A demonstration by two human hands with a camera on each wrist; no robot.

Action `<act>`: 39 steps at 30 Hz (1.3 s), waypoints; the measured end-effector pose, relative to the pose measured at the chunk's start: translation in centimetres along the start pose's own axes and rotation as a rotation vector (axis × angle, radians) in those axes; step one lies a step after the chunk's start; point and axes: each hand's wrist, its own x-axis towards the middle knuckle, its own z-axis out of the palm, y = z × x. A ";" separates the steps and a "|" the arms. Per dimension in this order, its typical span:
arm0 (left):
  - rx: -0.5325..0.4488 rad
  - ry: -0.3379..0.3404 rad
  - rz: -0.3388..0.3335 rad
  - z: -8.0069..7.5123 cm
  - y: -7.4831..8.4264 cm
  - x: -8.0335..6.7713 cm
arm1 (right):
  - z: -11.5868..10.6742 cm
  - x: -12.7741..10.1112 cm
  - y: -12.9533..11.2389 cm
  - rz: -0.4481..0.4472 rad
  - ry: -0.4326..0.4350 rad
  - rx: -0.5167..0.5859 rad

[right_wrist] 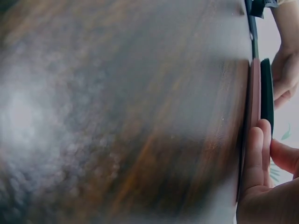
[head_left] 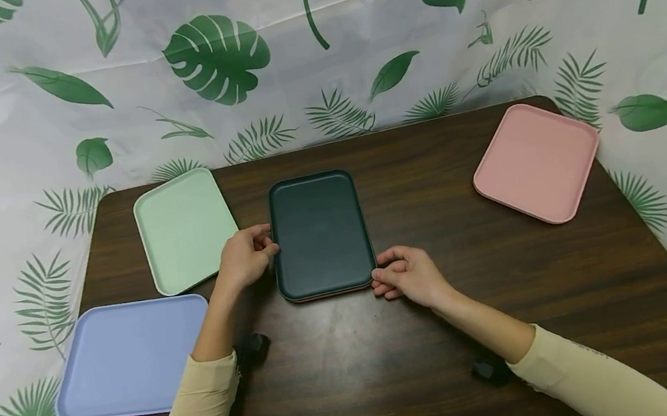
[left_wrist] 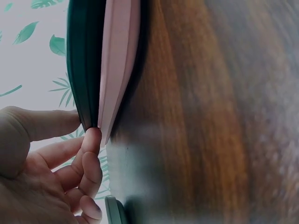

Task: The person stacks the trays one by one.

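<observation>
While a blue tray (head_left: 129,357) is lying at the near left corner of the dark wooden surface (head_left: 397,371), a mint green tray (head_left: 181,227) is sitting just beyond it, close to the leaf-printed backdrop (head_left: 309,46). Next to the right, the left hand (head_left: 244,256) is reaching across the green tray's near right corner and touching the left edge of the dark green tray (head_left: 319,233); in the left wrist view its fingers (left_wrist: 91,154) are curling, with the thumb pressing against the dark green rim and a fingertip sitting at the seam between that tray and a pink tray (left_wrist: 119,60) directly beneath it. The dark green tray is resting in the middle of the surface, stacked on that pink one, of which only a thin edge is showing along its near side from the head view. At its near right corner the right hand (head_left: 410,277) is resting, its fingers (right_wrist: 256,154) lying together along the stacked edges and the thumb sitting against the dark green rim, pinching the corner lightly. Farther right, well apart from the hands, another pink tray (head_left: 536,162) is lying at an angle near the far right corner.
</observation>
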 end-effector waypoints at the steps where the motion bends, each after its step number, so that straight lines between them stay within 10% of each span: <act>1: 0.004 0.002 0.001 0.0 0.0 0.0 | 0.0 0.0 0.0 0.001 0.001 0.000; 39: 0.058 0.048 -0.006 0.7 -0.2 -0.3 | 0.6 -1.5 -2.6 0.021 0.019 -0.020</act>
